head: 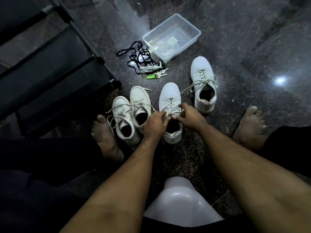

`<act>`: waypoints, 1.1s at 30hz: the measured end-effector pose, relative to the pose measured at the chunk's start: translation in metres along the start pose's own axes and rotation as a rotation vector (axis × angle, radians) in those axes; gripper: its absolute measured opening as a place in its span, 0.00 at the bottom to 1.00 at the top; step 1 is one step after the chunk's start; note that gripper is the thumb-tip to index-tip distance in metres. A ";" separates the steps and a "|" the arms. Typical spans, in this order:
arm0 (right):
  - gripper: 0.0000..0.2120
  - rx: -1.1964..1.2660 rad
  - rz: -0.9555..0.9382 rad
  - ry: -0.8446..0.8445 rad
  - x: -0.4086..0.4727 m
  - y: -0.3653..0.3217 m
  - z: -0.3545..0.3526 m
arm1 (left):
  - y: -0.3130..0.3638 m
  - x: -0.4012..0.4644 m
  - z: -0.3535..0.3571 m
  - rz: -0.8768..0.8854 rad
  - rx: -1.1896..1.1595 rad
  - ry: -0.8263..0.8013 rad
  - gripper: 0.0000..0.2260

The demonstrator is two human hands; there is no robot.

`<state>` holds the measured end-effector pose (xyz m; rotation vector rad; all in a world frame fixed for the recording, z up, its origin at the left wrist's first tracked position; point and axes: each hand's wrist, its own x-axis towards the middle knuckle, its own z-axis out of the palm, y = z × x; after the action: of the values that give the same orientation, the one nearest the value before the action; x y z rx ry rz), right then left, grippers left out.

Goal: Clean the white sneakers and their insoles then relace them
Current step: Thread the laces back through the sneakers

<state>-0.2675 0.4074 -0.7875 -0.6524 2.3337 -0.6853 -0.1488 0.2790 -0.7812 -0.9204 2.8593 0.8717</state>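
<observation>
Both hands meet over the middle sneaker (170, 105), which stands on the dark stone floor (252, 56) with its toe pointing away from the person. The left hand (154, 124) has its fingers curled and pinches the pale lace (170, 113) near the top eyelets; the right hand (188, 117) does the same from the other side, thumb and fingers closed on the lace, the two hands nearly touching. A loose lace end runs from this shoe toward the second sneaker (203, 84), which stands just beyond and to the right, laced, its laces untied.

To the left, a further pair of white sneakers (133, 113) stands side by side and touching, with slack laces spilling over their sides. A bare foot rests on the floor at each side of the group.

Farther off lies a clear plastic tub (171, 37), tilted slightly to the view; it seems to hold a little water and something pale and flat, too faint to name. Beside it are a tangle of black laces (138, 56), a bunch of keys (160, 73) and a small green object (151, 76). A dark shoe rack (50, 64) stands at the left.
</observation>
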 end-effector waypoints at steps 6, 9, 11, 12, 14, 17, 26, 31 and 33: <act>0.05 -0.129 -0.030 0.057 0.007 -0.003 -0.003 | 0.009 0.014 -0.005 -0.041 -0.020 0.022 0.11; 0.06 -0.208 -0.007 0.070 0.010 0.000 -0.002 | 0.008 0.014 -0.001 -0.092 -0.058 0.033 0.11; 0.08 -0.222 0.051 0.111 0.013 -0.001 -0.003 | 0.009 0.016 0.002 -0.088 -0.025 0.030 0.11; 0.08 -0.219 0.087 0.138 0.015 -0.004 -0.004 | 0.010 0.018 0.003 -0.079 -0.004 0.028 0.12; 0.09 -0.227 0.149 0.185 0.018 -0.010 -0.006 | 0.013 0.020 0.003 -0.075 0.026 0.033 0.12; 0.11 -0.151 0.120 0.191 0.021 -0.014 -0.005 | 0.015 0.024 0.003 -0.128 0.016 0.054 0.12; 0.20 -0.068 -0.071 0.107 0.029 -0.013 -0.009 | 0.017 0.058 0.000 -0.375 -0.461 0.099 0.07; 0.11 0.010 0.072 0.354 0.031 -0.021 -0.022 | 0.026 0.068 0.006 -0.325 -0.884 -0.013 0.12; 0.12 0.058 0.160 0.416 0.034 -0.025 -0.026 | 0.040 0.067 0.002 -0.335 -0.996 -0.101 0.18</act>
<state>-0.3014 0.3763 -0.7684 -0.3124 2.6945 -0.8773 -0.2267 0.2710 -0.7748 -1.2622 1.9739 2.2263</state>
